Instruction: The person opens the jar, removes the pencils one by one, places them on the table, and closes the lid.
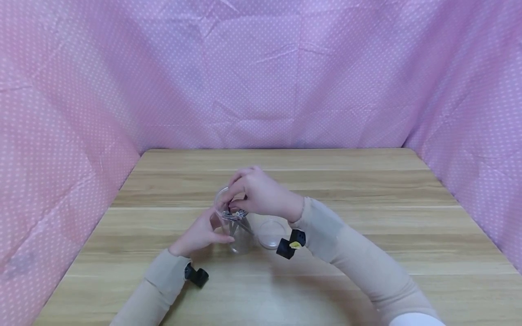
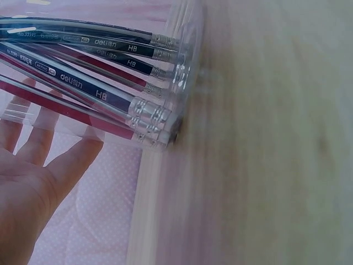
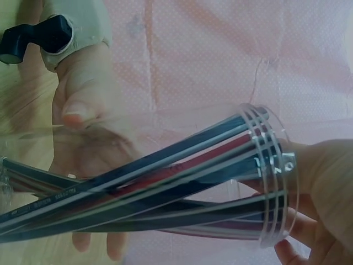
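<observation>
A clear plastic jar (image 1: 240,237) stands uncapped on the table, holding several pencils (image 2: 77,83) with dark blue or dark red striped barrels. Some barrels read "deli" and "HB", and their metal eraser ends point to the jar's bottom. My left hand (image 1: 204,233) holds the jar from the side, thumb in front and fingers around behind. At the jar's mouth, my right hand (image 1: 258,192) reaches down with bent fingers among the pencils' upper ends. Its fingertips are partly hidden by the rim, so I cannot tell whether they pinch a pencil.
A clear round lid (image 1: 272,234) lies on the wood-grain table (image 1: 346,181) just right of the jar. Pink dotted cloth (image 1: 285,81) hangs behind the table and along both sides. Each wrist carries a small black camera.
</observation>
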A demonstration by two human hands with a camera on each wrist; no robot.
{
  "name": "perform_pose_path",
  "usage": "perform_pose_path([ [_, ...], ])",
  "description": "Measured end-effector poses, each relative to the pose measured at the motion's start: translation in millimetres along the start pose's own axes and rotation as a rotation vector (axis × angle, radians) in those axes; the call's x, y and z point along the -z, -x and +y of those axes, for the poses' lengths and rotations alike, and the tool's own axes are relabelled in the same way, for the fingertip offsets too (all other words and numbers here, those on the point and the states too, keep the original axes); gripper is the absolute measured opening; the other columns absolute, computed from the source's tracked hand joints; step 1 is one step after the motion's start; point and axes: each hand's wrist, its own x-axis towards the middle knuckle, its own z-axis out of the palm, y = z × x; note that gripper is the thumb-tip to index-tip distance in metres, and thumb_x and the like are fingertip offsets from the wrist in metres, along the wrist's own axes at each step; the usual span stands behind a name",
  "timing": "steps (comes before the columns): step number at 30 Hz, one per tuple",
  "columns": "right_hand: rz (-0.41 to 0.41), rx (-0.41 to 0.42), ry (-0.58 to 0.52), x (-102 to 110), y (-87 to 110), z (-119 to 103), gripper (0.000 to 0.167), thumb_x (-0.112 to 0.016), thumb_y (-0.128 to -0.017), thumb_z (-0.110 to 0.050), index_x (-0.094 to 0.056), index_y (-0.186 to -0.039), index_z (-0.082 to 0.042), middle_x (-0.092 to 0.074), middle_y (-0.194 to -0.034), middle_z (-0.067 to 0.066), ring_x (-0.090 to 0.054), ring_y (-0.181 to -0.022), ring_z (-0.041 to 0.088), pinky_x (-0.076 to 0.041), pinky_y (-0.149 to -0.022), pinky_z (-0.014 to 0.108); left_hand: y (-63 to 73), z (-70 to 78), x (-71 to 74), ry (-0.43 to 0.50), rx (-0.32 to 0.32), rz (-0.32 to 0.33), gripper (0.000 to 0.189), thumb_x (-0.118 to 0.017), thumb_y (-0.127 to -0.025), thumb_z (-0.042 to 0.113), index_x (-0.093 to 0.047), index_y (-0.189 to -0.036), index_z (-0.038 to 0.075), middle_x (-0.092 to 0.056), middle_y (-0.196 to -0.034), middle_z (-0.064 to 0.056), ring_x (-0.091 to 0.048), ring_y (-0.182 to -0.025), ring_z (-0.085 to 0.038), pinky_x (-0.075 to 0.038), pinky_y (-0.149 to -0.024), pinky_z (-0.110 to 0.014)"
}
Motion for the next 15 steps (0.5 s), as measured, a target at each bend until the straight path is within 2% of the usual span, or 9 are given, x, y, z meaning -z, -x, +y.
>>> perform_pose_path([
  [5,0.012,0.009,0.010,-2.2,-2.2,0.8,0.015,-0.078,-0.076,-0.018,-0.078,-0.090,-0.022,-0.072,-0.085,-0.013,-0.058,-0.094,0.010,-0.038,-0.087,0.033,-0.4,-1.0,0.2,-0.004,-0.001,0.000,0.080,-0.076,-0.073,-0.002,-0.036,-0.141,0.008,-0.044,-0.143,-0.011,-0.041,-0.131,-0.029,-0.030,-0.108,-0.051],
  [12,0.020,0.013,-0.029,-3.3,-4.9,3.7,0.015,-0.079,-0.074,-0.015,-0.077,-0.089,-0.019,-0.072,-0.082,-0.010,-0.059,-0.091,0.010,-0.043,-0.088,0.029,-0.6,-1.4,1.4,-0.015,-0.021,0.002,0.083,-0.075,-0.073,-0.003,-0.034,-0.143,0.007,-0.042,-0.144,-0.012,-0.044,-0.125,-0.003,-0.036,-0.103,-0.019],
  [15,0.015,0.013,-0.060,-2.5,-6.1,4.3,0.015,-0.079,-0.074,-0.013,-0.077,-0.088,-0.017,-0.073,-0.082,-0.009,-0.060,-0.090,0.010,-0.044,-0.087,0.026,-0.9,-1.5,2.0,-0.003,-0.032,-0.001,0.083,-0.074,-0.073,-0.005,-0.033,-0.144,0.005,-0.042,-0.145,-0.013,-0.044,-0.123,0.004,-0.035,-0.101,-0.015],
])
